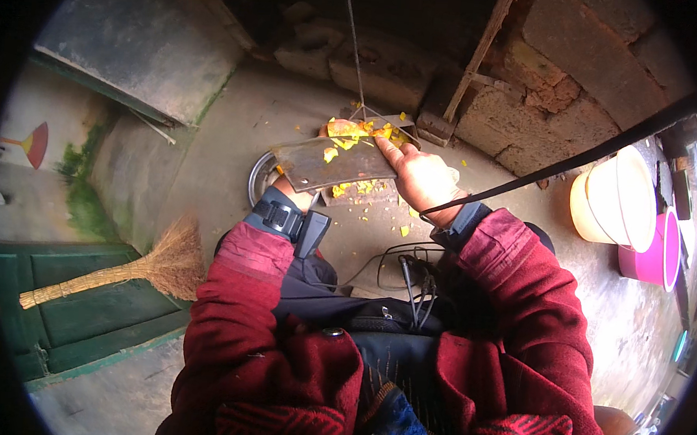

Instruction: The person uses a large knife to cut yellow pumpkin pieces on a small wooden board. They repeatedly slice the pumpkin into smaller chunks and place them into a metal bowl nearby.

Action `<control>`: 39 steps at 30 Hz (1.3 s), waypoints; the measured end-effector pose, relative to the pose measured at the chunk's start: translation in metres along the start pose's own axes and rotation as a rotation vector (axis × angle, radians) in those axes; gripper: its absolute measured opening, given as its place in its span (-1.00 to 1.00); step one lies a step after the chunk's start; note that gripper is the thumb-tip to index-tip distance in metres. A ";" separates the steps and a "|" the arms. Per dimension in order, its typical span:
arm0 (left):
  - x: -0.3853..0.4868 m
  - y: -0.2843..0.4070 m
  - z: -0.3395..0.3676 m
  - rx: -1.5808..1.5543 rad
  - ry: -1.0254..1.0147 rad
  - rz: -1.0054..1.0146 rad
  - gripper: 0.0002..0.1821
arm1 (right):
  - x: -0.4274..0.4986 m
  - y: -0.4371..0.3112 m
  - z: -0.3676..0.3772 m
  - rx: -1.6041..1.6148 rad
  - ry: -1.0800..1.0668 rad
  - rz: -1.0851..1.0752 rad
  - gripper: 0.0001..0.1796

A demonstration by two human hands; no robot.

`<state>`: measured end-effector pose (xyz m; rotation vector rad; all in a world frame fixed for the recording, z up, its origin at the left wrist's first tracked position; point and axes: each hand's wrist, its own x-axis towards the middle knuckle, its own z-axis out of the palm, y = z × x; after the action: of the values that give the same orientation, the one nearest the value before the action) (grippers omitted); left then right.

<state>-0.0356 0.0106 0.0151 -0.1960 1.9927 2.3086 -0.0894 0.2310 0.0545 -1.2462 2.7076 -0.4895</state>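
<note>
My right hand (424, 177) grips a broad, dark-bladed cleaver (333, 163), its index finger laid along the blade. Yellow-orange chopped pieces (346, 130), perhaps pumpkin, show along the blade's far edge, and one piece lies on the blade. Under the near side of the blade is my left hand (290, 192); the cleaver hides most of it, so its grip cannot be made out. Below the cleaver, small yellow bits lie on a block-like board (358, 193). The rim of a metal basin (254, 180) shows at the blade's left.
Yellow scraps (405, 230) dot the concrete floor. A black strap (540, 174) crosses above my right wrist. Cables (391, 255) lie near my lap. A straw broom (145, 269) is at left by a green door (96, 299). A pale bucket (612, 199) and a magenta tub (648, 257) stand right.
</note>
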 end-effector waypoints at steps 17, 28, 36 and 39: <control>0.012 -0.010 -0.014 -0.163 -0.100 -0.344 -0.59 | 0.006 0.027 0.016 0.132 0.083 0.020 -0.45; 0.012 0.008 -0.004 -0.893 -0.430 -0.493 -0.40 | -0.005 0.001 0.001 0.009 0.031 -0.047 -0.31; -0.002 0.007 -0.002 -0.567 -0.007 -0.373 -0.54 | 0.005 0.027 0.015 -0.009 0.033 0.006 -0.33; 0.004 0.005 -0.008 -0.241 -0.385 -0.328 -0.63 | 0.007 0.038 0.023 -0.009 0.013 0.016 -0.37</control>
<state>-0.0398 0.0020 0.0187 -0.0774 1.3884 2.1672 -0.1157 0.2437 0.0200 -1.2262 2.7318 -0.4862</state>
